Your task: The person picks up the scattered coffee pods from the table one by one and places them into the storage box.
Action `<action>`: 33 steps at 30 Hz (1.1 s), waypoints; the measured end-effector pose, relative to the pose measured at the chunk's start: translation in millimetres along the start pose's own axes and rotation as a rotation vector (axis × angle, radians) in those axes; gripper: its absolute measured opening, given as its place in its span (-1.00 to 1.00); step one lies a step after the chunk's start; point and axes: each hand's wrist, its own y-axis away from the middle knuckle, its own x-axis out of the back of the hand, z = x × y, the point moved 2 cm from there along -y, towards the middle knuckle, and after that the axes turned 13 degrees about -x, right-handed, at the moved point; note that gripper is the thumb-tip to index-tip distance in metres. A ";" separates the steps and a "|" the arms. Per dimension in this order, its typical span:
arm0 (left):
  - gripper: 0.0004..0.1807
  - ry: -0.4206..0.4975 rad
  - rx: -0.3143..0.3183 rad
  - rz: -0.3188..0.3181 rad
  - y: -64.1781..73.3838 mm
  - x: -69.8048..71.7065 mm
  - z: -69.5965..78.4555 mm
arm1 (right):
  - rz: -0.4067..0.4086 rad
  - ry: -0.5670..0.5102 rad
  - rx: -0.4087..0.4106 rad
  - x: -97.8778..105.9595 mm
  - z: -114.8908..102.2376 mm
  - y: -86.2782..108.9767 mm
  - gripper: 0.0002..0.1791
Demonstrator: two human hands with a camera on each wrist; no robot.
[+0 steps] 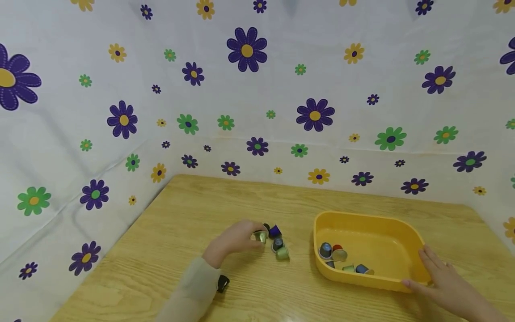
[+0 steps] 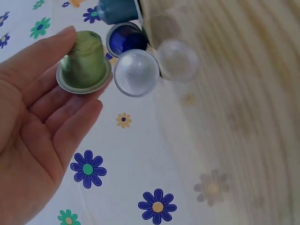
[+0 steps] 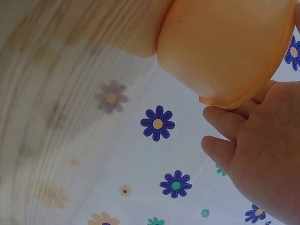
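Note:
In the head view my left hand (image 1: 237,239) is at the middle of the table, pinching a light green coffee capsule (image 1: 260,236). The left wrist view shows that green capsule (image 2: 84,63) between the fingers, its rim downward. Close beside it lie a purple-blue capsule (image 1: 275,231), a grey-blue capsule (image 1: 277,243) and another green capsule (image 1: 283,253); a dark one is partly hidden. My right hand (image 1: 448,279) rests against the near right corner of a yellow plastic tub (image 1: 370,281), its fingers extended along the outside, touching the rim.
Inside the tub, at its left end, are several capsules, among them a blue capsule (image 1: 325,250) and a red capsule (image 1: 337,247). A small black object (image 1: 223,283) shows beside the left sleeve. A flower-patterned white cloth (image 1: 281,89) hangs behind the wooden table (image 1: 209,197).

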 end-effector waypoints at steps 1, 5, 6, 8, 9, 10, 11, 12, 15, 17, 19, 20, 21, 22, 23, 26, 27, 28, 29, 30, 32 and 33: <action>-0.66 0.016 -0.018 0.027 -0.8 0.4 2.1 | 0.001 0.001 0.000 -0.1 0.3 0.0 0.01; -0.67 0.043 -0.061 0.111 -5.7 0.1 11.9 | 0.006 -0.008 0.012 -0.1 0.5 -0.1 -0.01; -0.67 0.045 -0.066 0.126 -7.2 -0.3 14.9 | 0.005 -0.012 0.016 -0.1 0.3 -0.2 -0.01; -0.65 0.044 -0.067 0.142 -10.5 -1.3 22.0 | 0.003 -0.019 0.022 0.1 0.0 -0.4 -0.02; -0.64 0.049 -0.066 0.147 -12.6 -1.9 25.7 | -0.001 -0.021 0.021 0.3 -0.2 -0.6 -0.02; -0.62 0.057 -0.062 0.150 -15.1 -2.6 29.2 | -0.005 -0.022 0.018 0.5 -0.3 -0.8 -0.01; -0.60 0.061 -0.062 0.153 -18.0 -3.1 32.8 | -0.007 -0.022 0.018 0.8 -0.4 -0.9 -0.01; -0.60 0.067 -0.060 0.157 -21.2 -3.7 36.3 | -0.009 -0.022 0.015 1.0 -0.4 -0.9 -0.01; -0.60 0.065 -0.064 0.175 -31.8 -4.3 47.1 | -0.014 -0.024 0.006 2.2 -0.3 -0.8 -0.01; -0.60 0.046 -0.067 0.183 -39.0 -5.3 53.2 | -0.009 -0.025 0.008 2.8 -0.3 -0.4 -0.01; -0.61 0.041 -0.071 0.188 -45.7 -6.9 58.6 | -0.010 -0.030 0.009 3.5 -0.4 -0.3 -0.02; -0.61 0.041 -0.073 0.189 -49.0 -8.2 60.8 | -0.011 -0.031 0.009 3.8 -0.7 -0.3 -0.02; -0.60 0.039 -0.074 0.189 -52.2 -9.6 62.7 | -0.011 -0.031 0.010 4.0 -0.9 -0.3 -0.02; -0.61 0.048 -0.079 0.191 -55.5 -11.6 63.8 | -0.015 -0.033 0.011 4.2 -1.1 -0.3 -0.02; -0.61 0.053 -0.085 0.194 -58.9 -13.3 65.4 | -0.017 -0.033 0.011 4.4 -1.2 -0.3 -0.02; -0.61 0.051 -0.103 0.211 -68.2 -18.0 69.9 | -0.027 -0.032 0.002 4.7 -1.6 -0.6 -0.02; -0.61 0.047 -0.106 0.218 -71.0 -19.4 71.5 | -0.029 -0.032 0.002 4.8 -1.5 -0.5 -0.02; -0.61 0.046 -0.109 0.226 -74.0 -21.2 72.5 | -0.032 -0.032 -0.001 4.8 -1.4 -0.5 -0.02; -0.61 0.039 -0.112 0.235 -76.8 -22.9 73.9 | -0.034 -0.033 -0.003 4.7 -1.3 -0.5 -0.01; -0.61 0.041 -0.109 0.244 -79.5 -24.5 75.5 | -0.033 -0.033 -0.003 4.5 -1.1 -0.3 -0.01; -0.61 0.038 -0.106 0.260 -85.4 -27.7 79.1 | -0.027 -0.031 -0.001 4.0 -0.6 0.3 -0.01; -0.62 0.038 -0.104 0.268 -88.4 -29.1 81.2 | -0.024 -0.030 -0.001 3.6 -0.1 0.6 -0.01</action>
